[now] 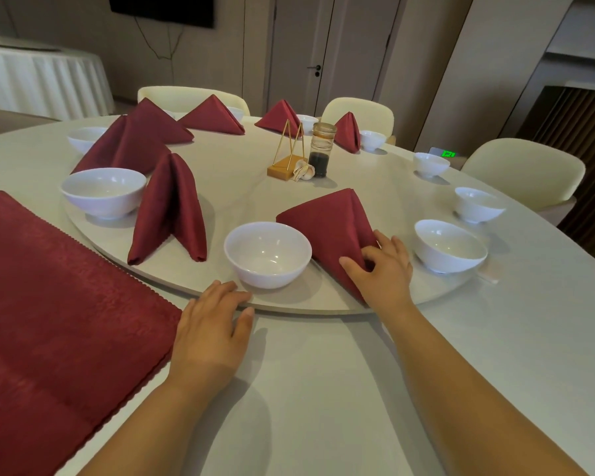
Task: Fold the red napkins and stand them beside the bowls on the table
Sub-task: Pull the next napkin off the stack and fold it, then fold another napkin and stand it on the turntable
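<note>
R hand (382, 266) is curling thumb & fingers round the near corner of the folded napkin (327, 228), prob. steadying it so the tent stands alone. It's sitting on the turntable (306, 309), just right of the nearest bowl (268, 252), peak pointing up & away twd centre, long fold running near-to-far. L hand (213, 321) is lying flat, fingers relaxed on the rim, likely bracing vs. spin.
</note>
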Demonstrator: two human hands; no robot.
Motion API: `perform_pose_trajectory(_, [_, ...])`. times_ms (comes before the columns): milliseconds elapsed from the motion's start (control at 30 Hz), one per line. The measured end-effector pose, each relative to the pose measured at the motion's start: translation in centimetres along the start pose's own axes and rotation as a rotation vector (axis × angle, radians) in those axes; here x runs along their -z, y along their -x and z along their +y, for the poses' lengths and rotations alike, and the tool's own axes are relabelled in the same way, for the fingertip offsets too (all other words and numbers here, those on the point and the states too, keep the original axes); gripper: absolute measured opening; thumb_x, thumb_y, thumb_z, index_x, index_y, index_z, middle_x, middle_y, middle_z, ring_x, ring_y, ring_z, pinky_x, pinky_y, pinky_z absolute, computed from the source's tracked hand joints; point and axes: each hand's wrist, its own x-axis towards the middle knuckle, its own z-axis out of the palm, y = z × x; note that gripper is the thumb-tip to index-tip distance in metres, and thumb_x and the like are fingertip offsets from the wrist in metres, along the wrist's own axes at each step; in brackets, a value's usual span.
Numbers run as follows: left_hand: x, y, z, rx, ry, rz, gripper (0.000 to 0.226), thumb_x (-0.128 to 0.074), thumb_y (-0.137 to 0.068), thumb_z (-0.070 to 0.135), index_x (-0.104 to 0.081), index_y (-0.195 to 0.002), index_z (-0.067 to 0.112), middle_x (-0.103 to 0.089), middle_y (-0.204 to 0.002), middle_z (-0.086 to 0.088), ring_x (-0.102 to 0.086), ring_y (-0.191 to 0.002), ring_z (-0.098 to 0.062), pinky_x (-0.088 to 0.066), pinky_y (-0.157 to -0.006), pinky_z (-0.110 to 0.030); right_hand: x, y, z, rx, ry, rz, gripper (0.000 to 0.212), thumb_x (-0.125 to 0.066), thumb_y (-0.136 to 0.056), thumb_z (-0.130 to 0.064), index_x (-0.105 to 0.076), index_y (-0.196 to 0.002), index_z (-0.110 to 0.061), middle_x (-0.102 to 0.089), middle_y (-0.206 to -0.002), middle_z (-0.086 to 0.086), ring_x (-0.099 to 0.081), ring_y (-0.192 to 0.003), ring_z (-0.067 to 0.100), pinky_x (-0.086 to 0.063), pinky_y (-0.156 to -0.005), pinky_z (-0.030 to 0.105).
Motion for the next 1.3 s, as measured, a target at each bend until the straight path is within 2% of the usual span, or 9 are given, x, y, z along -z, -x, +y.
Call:
perform_pose_trajectory(200, [0.1, 0.0, 0.3, 0.016, -0.016, -0.022, 0.06, -0.027, -0.077, 0.04, -0.06, -0.12, 0.014, -0.044, -0.139, -0.002, -0.028, -0.136, -0.018, -0.015, -0.11, -0.032, 0.1, 1.2, 1.3, 0.018, -0.018, -0.066, 0.026, -0.063, -0.083, -0.037, -0.067, -0.094, -0.013, -0.026, -0.15, -0.001, -0.01, -0.14, 0.018, -0.006, -0.108, 0.024])
perform_pose_trajectory(367, [0.1, 0.0, 0.3, 0.025, -0.016, -0.025, 0.06, -0.027, -0.076, 0.04, -0.06, -0.119, 0.014, -0.044, -0.139, -0.002, -0.028, -0.136, -0.017, -0.015, -0.11, -0.033, 0.7, 0.6, 2.0, -0.06, -0.403, 0.125, 0.028, -0.058, -0.088, -0.016, -0.057, -0.115, -0.009, -0.048, -0.129, 0.002, -0.043, -0.123, 0.016, -0.031, -0.095, 0.019])
perform_pose_trajectory(533, [0.0, -0.1, 0.2, 0.021, -0.022, -0.018, 0.06, -0.029, -0.076, 0.043, -0.062, -0.116, 0.013, -0.047, -0.136, -0.003, -0.031, -0.135, -0.019, -0.017, -0.109, -0.034, 0.5, -1.6, 3.0, -0.119, -0.13, -0.005, 0.032, -0.059, -0.085, -0.012, -0.057, -0.117, -0.012, -0.059, -0.113, 0.01, -0.049, -0.111, 0.026, -0.038, -0.094, 0.033])
perform_pose_trajectory(767, [0.0, -0.1, 0.2, 0.007, -0.017, 0.01, 0.08, -0.016, -0.068, 0.057, -0.064, -0.112, 0.011, -0.053, -0.129, -0.005, -0.037, -0.131, -0.023, -0.022, -0.107, -0.038, 0.6, -2.0, 2.7, -0.075, 0.017, 0.069, 0.029, -0.055, -0.087, -0.013, -0.058, -0.116, -0.011, -0.062, -0.109, 0.009, -0.044, -0.111, 0.027, -0.032, -0.092, 0.03])
perform_pose_trajectory(933, [0.3, -0.1, 0.6, 0.019, -0.036, -0.026, 0.046, -0.037, -0.087, 0.038, -0.059, -0.12, 0.014, -0.046, -0.137, -0.001, -0.03, -0.135, -0.017, -0.015, -0.11, -0.032, 0.9, 0.4, 2.4, -0.063, -0.069, 0.172, 0.038, -0.058, -0.086, -0.012, -0.053, -0.123, -0.01, -0.056, -0.121, 0.007, -0.042, -0.117, 0.025, -0.031, -0.098, 0.033])
perform_pose_trajectory(1067, [0.9, 0.0, 0.7, 0.027, 0.003, -0.045, 0.049, -0.027, -0.088, 0.035, -0.06, -0.121, 0.018, -0.046, -0.138, 0.004, -0.029, -0.134, -0.01, -0.006, -0.109, -0.022, 1.0, 6.2, 0.5, 0.075, -0.408, 0.241, 0.017, -0.055, -0.078, -0.019, -0.06, -0.094, -0.024, -0.055, -0.095, -0.017, -0.049, -0.097, 0.011, -0.036, -0.083, 0.02])
perform_pose_trajectory(1133, [1.2, 0.2, 1.0, 0.088, 0.078, -0.008, 0.036, -0.036, -0.096, 0.024, -0.062, -0.118, 0.013, -0.044, -0.14, -0.001, -0.03, -0.135, -0.013, -0.01, -0.107, -0.018, 0.7, 9.9, -0.8, 0.14, -0.556, 0.186, 0.011, -0.05, -0.072, -0.03, -0.056, -0.08, -0.034, -0.059, -0.085, -0.018, -0.052, -0.086, 0.001, -0.037, -0.076, 0.011])
perform_pose_trajectory(1200, [1.6, 0.3, 1.8, 0.145, 0.076, 0.069, 0.028, -0.043, -0.095, 0.01, -0.064, -0.114, 0.009, -0.039, -0.144, -0.005, -0.03, -0.135, -0.016, -0.017, -0.104, -0.017, -0.1, 12.6, -1.4, 0.305, -0.505, 0.041, 0.012, -0.046, -0.071, -0.036, -0.057, -0.075, -0.032, -0.062, -0.081, -0.02, -0.053, -0.084, -0.004, -0.038, -0.074, 0.002])
perform_pose_trajectory(1300, [3.0, 0.5, 2.8, 0.132, -0.032, 0.065, 0.029, -0.043, -0.095, 0.012, -0.061, -0.118, 0.012, -0.044, -0.139, -0.002, -0.039, -0.128, -0.017, -0.026, -0.1, -0.021, -1.5, 14.3, -1.4, 0.579, -0.173, -0.18, 0.026, -0.046, -0.07, -0.03, -0.061, -0.091, -0.03, -0.065, -0.088, -0.015, -0.054, -0.091, 0.0, -0.039, -0.078, 0.0])
